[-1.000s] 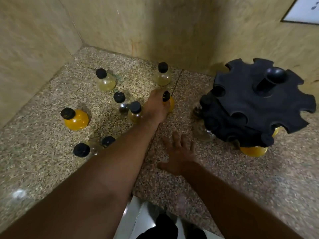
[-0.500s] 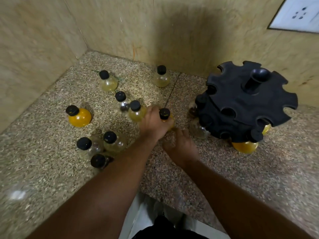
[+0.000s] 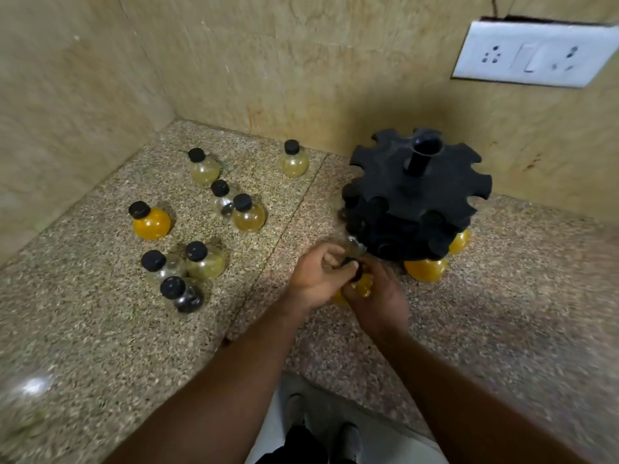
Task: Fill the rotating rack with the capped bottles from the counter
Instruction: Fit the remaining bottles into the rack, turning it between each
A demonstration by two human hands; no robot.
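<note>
Both hands meet just in front of the black rotating rack, around one small yellow bottle with a black cap. My left hand grips it from the left and my right hand wraps it from the right, so most of the bottle is hidden. Orange-filled bottles hang in the rack's lower tier, and a clear one sits at its left edge. Several capped bottles stand on the counter to the left, among them an orange one and a pale yellow one.
The speckled granite counter fills a corner between two beige tiled walls. A white socket plate is on the back wall at the upper right. The counter's front edge runs below my forearms, with the floor and my feet beneath.
My left hand carried the yellow bottle from among the counter bottles toward the rack. My right hand rose off the counter and joined it on the bottle.
</note>
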